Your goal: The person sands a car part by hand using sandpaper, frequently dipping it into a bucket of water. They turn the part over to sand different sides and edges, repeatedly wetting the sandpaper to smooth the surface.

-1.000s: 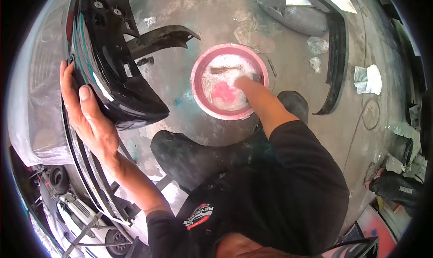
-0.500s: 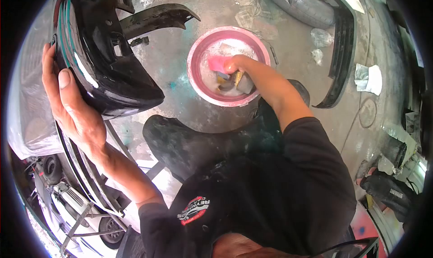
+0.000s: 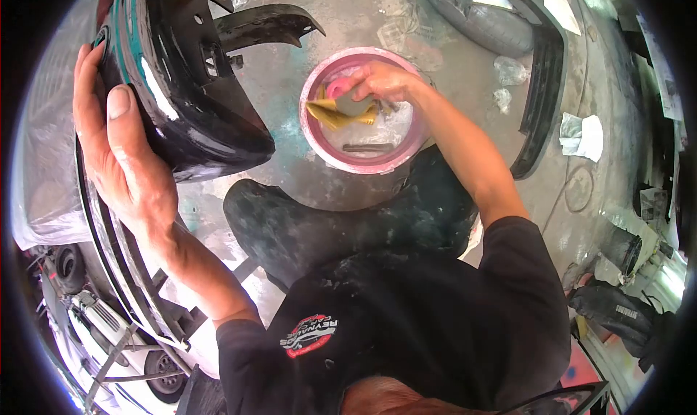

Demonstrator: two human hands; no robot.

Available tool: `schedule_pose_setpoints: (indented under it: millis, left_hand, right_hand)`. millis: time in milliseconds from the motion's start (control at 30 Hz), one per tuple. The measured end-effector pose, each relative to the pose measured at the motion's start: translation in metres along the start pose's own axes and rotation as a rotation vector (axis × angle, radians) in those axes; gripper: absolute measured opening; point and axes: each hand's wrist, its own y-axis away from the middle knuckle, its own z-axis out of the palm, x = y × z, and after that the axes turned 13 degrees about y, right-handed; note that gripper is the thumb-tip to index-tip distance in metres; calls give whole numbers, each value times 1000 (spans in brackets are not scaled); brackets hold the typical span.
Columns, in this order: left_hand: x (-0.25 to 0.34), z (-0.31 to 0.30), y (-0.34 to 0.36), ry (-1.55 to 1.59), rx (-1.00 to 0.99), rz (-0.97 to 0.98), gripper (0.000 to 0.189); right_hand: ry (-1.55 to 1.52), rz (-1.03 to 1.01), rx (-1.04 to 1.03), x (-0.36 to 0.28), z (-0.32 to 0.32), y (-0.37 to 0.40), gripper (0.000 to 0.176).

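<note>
My left hand (image 3: 134,154) rests along the outer side of a glossy black car bumper (image 3: 196,117), thumb and fingers pressed to its surface. Teal and grey stripes run down the bumper near my fingertips. Over the far side of a pink basin (image 3: 314,141), my right hand (image 3: 385,83) has its fingers curled. A yellow sheet (image 3: 335,117) that looks like sandpaper hangs bent from them, with a grey patch beside it. Something pink (image 3: 337,88) shows by the fingertips, partly hidden. A dark flat bar (image 3: 367,148) lies in the sudsy water.
Another black bumper piece (image 3: 544,81) lies on the floor at right, near a tyre (image 3: 494,29) and crumpled plastic (image 3: 512,71). White paper (image 3: 581,136) lies beyond it. A metal stand (image 3: 138,270) is at lower left, a white vehicle (image 3: 109,324) behind it.
My right hand has risen from the water toward the basin's far side, bringing up the yellow sheet. The dark bar now shows. My left hand keeps its place on the bumper.
</note>
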Motion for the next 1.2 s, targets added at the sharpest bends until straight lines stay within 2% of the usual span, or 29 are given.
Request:
schedule_pose_setpoints:
  millis: [67,100,167,300,400,467,500,567,600,667,700,767,800,867,900,967,1000,1067,1100,1133,1200]
  left_hand:
    - [-1,-2,0,-36,-7,22,53]
    - [-1,-2,0,-38,-14,31,53]
    - [-1,-1,0,-41,-16,39,54]
    - [0,-3,-1,-83,-31,75,54]
    - [-1,-3,-1,-87,-47,84,54]
    - [0,0,0,-12,-9,20,55]
    - [-1,0,1,1,-14,7,54]
    - [-1,-1,0,-4,-18,12,54]
    - [-1,-1,0,-16,-20,15,54]
    - [-2,0,0,-2,-9,3,55]
    - [-2,0,0,11,-12,0,55]
    - [-2,-2,0,13,-21,-1,56]
    - [-2,-1,0,10,-15,-5,56]
    - [-2,-1,0,15,-9,-4,56]
    - [-3,-2,0,-12,-16,11,56]
    - [-3,-1,-1,-39,-16,29,56]
    - [-1,-1,-1,-52,-22,33,56]
    - [-6,-1,-1,-26,-14,54,56]
    - [-6,-2,-1,-22,-2,73,51]
    - [-4,-2,-1,-14,10,92,47]
    - [-3,-3,-2,-54,3,78,50]
  right_hand:
    - [168,-225,172,-17,10,23,37]
    - [171,-222,173,-16,15,27,37]
    - [255,-179,427,-13,21,28,43]
    - [233,-265,328,2,21,18,38]
    - [193,-222,331,-5,30,19,44]
    - [-72,28,594,7,36,4,45]
    - [-72,34,596,19,32,-4,45]
    - [696,203,834,39,20,-18,65]
    - [699,205,836,29,16,-9,65]
    - [787,377,502,-7,16,18,84]
    - [789,372,493,-6,25,20,84]
    - [992,185,221,-5,46,24,79]
    - [986,179,221,9,61,19,79]
    - [1256,-143,616,53,91,-2,57]
    - [1256,-140,623,60,90,-8,57]
    - [1210,-11,436,66,78,-23,40]
    - [1213,-14,438,66,68,-30,40]
    - [1403,-67,232,64,41,-42,31]
    - [1285,-83,147,58,26,-41,33]
    - [1292,-85,145,36,22,-18,33]
    - [358,57,161,-17,23,44,42]
